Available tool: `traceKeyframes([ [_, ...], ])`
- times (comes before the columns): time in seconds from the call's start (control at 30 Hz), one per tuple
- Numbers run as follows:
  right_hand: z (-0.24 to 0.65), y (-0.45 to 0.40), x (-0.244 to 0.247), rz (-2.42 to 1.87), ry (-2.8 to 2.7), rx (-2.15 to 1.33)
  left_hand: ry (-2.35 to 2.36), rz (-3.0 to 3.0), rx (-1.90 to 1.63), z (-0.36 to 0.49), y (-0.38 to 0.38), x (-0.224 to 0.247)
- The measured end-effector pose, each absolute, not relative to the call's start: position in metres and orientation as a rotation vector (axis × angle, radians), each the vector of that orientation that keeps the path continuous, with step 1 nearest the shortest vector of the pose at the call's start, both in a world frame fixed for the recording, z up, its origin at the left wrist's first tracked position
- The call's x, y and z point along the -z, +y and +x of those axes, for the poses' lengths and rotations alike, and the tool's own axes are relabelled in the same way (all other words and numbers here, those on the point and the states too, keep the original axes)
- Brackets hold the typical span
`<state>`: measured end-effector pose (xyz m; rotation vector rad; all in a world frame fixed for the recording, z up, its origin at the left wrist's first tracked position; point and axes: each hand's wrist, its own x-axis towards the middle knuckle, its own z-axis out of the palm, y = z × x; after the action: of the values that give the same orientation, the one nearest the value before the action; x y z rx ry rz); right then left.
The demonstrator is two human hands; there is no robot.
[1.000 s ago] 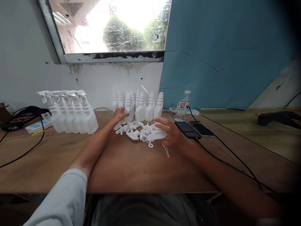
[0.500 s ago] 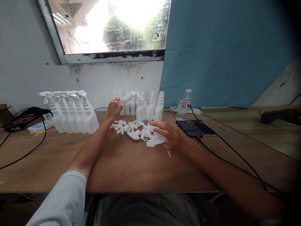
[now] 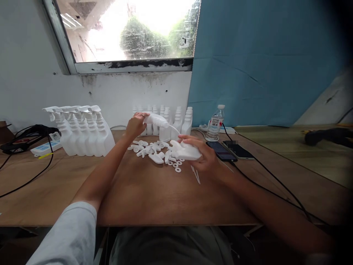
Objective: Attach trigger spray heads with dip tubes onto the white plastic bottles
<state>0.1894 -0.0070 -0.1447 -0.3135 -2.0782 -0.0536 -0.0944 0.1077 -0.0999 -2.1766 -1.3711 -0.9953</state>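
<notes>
My left hand grips a white spray bottle by its base, tilted with the neck toward the right. In my right hand is a white trigger sprayer head. Its thin dip tube runs up to the bottle's mouth; the tip seems to be inside the neck. Below my hands lies a pile of loose white trigger heads, with several white ring washers at its right. Thin white tubes lie on the table under my right hand.
Several assembled spray bottles stand in a row at the left. More open-necked bottles stand by the wall. A water bottle, two phones, a power strip and black cables lie around on the wooden table.
The bottle in my left hand has tipped so its neck points down to the right. My right hand has lifted the trigger head off the pile, and the tube's end has entered the neck.
</notes>
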Motion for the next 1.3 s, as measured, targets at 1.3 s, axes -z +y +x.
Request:
traceKeyframes([
  [1.3,0.120,0.000,0.110,-0.225,-1.522,-1.273,-0.921,-2.625,1.679,-0.050,-0.024,0.035],
])
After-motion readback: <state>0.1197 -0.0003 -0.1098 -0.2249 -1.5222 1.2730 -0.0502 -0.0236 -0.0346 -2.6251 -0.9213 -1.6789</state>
